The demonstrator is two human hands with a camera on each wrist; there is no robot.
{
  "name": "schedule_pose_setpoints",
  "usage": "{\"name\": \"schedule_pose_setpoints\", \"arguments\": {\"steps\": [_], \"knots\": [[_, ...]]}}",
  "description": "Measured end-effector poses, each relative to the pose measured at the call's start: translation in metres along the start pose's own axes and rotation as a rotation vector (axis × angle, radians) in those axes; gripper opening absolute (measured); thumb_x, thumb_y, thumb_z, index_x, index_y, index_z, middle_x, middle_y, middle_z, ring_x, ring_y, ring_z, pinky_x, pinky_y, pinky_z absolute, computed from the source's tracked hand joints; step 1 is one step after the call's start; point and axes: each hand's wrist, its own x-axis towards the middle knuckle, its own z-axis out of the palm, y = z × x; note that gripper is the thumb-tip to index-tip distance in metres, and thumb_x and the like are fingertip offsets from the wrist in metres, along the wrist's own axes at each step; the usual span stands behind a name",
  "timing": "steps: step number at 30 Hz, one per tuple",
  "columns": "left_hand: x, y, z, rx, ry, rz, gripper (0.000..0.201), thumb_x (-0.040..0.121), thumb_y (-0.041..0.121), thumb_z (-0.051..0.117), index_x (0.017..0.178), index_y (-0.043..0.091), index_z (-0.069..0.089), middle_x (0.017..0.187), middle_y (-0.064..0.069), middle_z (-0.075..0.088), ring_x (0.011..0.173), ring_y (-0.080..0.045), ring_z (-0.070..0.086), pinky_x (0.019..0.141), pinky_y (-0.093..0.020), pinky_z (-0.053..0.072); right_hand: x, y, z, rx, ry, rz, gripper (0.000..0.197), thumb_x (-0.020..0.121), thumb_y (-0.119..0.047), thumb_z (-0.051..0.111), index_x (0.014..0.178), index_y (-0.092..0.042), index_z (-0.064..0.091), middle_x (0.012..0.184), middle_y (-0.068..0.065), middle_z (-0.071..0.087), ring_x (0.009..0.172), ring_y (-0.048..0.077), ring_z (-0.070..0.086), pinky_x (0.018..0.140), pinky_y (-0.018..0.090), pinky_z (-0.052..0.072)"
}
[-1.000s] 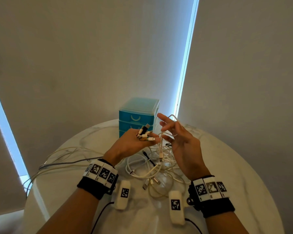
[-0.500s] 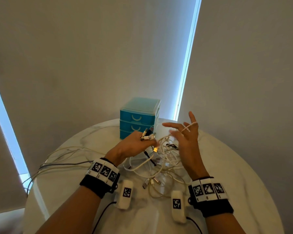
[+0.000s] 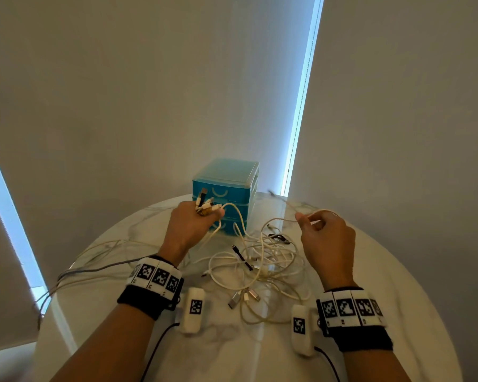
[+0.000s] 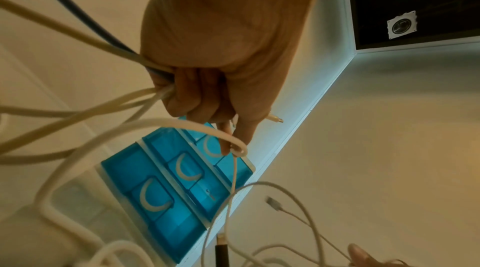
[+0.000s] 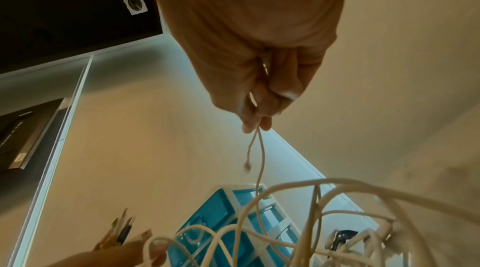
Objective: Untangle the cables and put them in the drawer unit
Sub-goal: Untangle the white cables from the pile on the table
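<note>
White and cream cables (image 3: 260, 260) heaped in a loose tangle mid-worktop, just in front of the blue drawer unit (image 3: 226, 194) at the far edge; all three drawers shut, nothing stowed yet by the look of it. Plug ends (image 3: 206, 204) bunched upright in the left hand (image 3: 189, 230), fingers curled tight round several cords, probably to keep sorted ends out of the heap. More cords trailing from that fist over the left edge of the worktop (image 3: 398, 285). One thin cable (image 3: 304, 216) pinched between thumb and fingertips of the right hand (image 3: 327, 244), raised above the pile and drawn toward the right edge, its free plug dangling past the fingers; likely being teased clear of the knot. Loose metal plugs (image 3: 243, 297) lying at the pile's near side.
</note>
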Motion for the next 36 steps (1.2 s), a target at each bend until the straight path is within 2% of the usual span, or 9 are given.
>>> {"name": "schedule_pose_setpoints", "arguments": {"steps": [6,11,18,23,25,28,31,34,36], "knots": [[0.004,-0.008,-0.001,-0.033,-0.040,-0.025,0.025,0.090,0.037,0.084,0.101,0.017,0.074,0.095,0.001,0.075,0.094,-0.022,0.071,0.080,-0.038,0.053,-0.006,-0.009,0.002,0.308,-0.092,0.035,0.022,0.101,-0.048,0.070,0.096,-0.027,0.065,0.084,-0.004,0.075,0.072,0.008,0.071,0.071,0.032,0.055],[-0.011,0.026,-0.002,-0.194,-0.178,0.057,0.046,0.097,0.071,0.058,0.103,0.034,0.085,0.105,0.009,0.079,0.096,-0.012,0.071,0.079,-0.030,0.055,-0.022,-0.027,0.017,0.340,-0.267,-0.130,0.013,0.102,-0.045,0.070,0.102,-0.033,0.074,0.088,-0.006,0.075,0.077,0.005,0.074,0.069,0.017,0.056],[-0.015,0.029,0.001,-0.305,-0.184,0.037,0.034,0.099,0.060,0.065,0.099,0.034,0.086,0.081,0.024,0.077,0.064,0.011,0.061,0.059,-0.011,0.042,-0.033,-0.035,0.021,0.220,-0.530,-0.241,0.010,0.101,-0.038,0.073,0.105,-0.037,0.082,0.077,-0.012,0.076,0.074,0.004,0.074,0.075,0.024,0.058],[-0.010,0.022,-0.003,-0.419,-0.054,0.054,0.028,0.101,0.050,0.068,0.097,0.029,0.087,0.083,0.021,0.078,0.070,0.012,0.065,0.056,-0.006,0.042,-0.025,-0.030,0.021,0.310,-0.371,-0.251,0.023,0.107,-0.028,0.064,0.118,-0.038,0.081,0.121,-0.022,0.074,0.110,0.000,0.068,0.092,0.033,0.060],[-0.009,0.018,-0.002,-0.455,0.005,0.038,0.028,0.101,0.048,0.069,0.097,0.027,0.087,0.076,0.020,0.075,0.063,0.008,0.060,0.056,-0.012,0.040,-0.021,-0.033,0.014,0.582,-0.408,-0.191,0.025,0.109,-0.018,0.058,0.111,-0.018,0.082,0.139,-0.015,0.070,0.129,0.008,0.065,0.100,0.041,0.058],[-0.003,0.009,-0.003,-0.559,0.144,-0.077,0.029,0.099,0.050,0.071,0.098,0.025,0.086,0.062,0.015,0.066,0.059,-0.006,0.048,0.058,-0.029,0.035,-0.018,-0.036,-0.009,1.114,-0.635,0.023,0.030,0.094,-0.015,0.051,0.075,0.001,0.067,0.087,0.020,0.071,0.101,0.041,0.070,0.097,0.056,0.051],[0.002,0.001,-0.014,-0.749,0.237,-0.150,0.029,0.100,0.048,0.071,0.099,0.023,0.084,0.060,0.010,0.048,0.054,-0.010,0.033,0.051,-0.029,0.029,-0.008,-0.028,-0.024,0.749,-0.609,0.124,0.043,0.094,-0.027,0.052,0.059,-0.004,0.064,0.050,0.016,0.045,0.054,0.031,0.052,0.072,0.042,0.046],[0.001,0.000,-0.022,-0.833,0.138,-0.099,0.028,0.106,0.044,0.064,0.102,0.023,0.081,0.061,0.001,0.033,0.050,-0.011,0.024,0.044,-0.024,0.022,0.000,-0.011,-0.019,0.090,-0.244,0.094,0.023,0.100,-0.027,0.059,0.091,-0.023,0.080,0.092,0.002,0.076,0.091,0.023,0.068,0.086,0.040,0.050],[-0.001,0.005,-0.018,-0.779,0.007,-0.058,0.029,0.108,0.040,0.061,0.103,0.020,0.081,0.060,0.003,0.032,0.051,-0.012,0.023,0.043,-0.025,0.020,-0.002,-0.010,-0.014,0.094,-0.173,0.083,0.033,0.098,-0.017,0.063,0.129,-0.025,0.072,0.134,0.000,0.065,0.122,0.019,0.061,0.104,0.042,0.050]]}}
